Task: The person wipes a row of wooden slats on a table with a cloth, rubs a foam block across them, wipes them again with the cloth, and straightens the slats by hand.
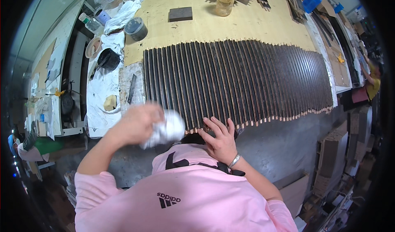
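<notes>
Fingers of the left hand [142,123] are closed around one white cloth [168,130], bunched and blurred, near the left end of the row; whether it touches the wood cannot be told. The right hand [221,139] is open, fingers spread, fingertips at the near ends of the dark strips [197,84]. These lie side by side across the table [162,30], too many to count reliably. In this inspector's judgement, good practice is to run the cloth lengthwise with even pressure, turn to a clean face often, and steady the near ends lightly so that no strip shifts. Counted farther out: one yellow sponge [110,102], one black cup [109,59], one grey tub [136,29], one dark block [180,14], one jar of amber liquid [225,2] and one blue jug [314,0].
</notes>
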Motion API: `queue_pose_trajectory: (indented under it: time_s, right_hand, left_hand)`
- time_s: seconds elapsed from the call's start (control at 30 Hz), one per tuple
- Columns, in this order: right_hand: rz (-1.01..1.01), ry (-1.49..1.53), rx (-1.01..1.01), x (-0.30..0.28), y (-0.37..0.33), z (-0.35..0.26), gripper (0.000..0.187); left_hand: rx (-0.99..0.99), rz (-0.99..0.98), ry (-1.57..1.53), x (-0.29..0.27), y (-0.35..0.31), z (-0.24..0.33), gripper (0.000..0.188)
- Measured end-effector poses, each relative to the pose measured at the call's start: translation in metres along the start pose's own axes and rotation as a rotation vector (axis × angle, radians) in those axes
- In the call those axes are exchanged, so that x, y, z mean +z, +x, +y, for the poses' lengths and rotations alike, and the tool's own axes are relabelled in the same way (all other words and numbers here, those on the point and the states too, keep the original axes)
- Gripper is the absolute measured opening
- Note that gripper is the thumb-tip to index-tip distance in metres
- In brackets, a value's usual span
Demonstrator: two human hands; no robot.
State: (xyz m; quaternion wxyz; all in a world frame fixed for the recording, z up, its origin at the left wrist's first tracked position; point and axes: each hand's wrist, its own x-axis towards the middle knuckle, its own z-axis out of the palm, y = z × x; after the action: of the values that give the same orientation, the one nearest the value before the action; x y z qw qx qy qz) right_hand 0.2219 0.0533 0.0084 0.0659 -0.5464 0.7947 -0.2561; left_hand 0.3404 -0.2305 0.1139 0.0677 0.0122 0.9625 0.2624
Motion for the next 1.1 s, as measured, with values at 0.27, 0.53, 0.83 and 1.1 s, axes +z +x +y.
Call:
queue_pose_trajectory:
  time_s: [0.27,0.53,0.83,1.1]
  right_hand:
    - [0.028,0.012,-0.013,0.002,0.001,0.003,0.045]
    - [0.046,-0.015,-0.002,0.002,-0.002,0.001,0.043]
    - [-0.018,0.012,-0.065,-0.008,0.003,0.001,0.049]
    - [0.003,0.087,0.142,-0.02,-0.03,0.013,0.057]
  left_hand:
    - [-0.035,-0.183,0.037,0.028,-0.039,0.013,0.032]
    - [-0.001,0.439,0.0,-0.012,0.037,0.025,0.041]
    - [0.302,0.38,0.326,0.026,0.194,-0.082,0.036]
    - [0.621,0.255,0.054,0.056,0.18,0.047,0.033]
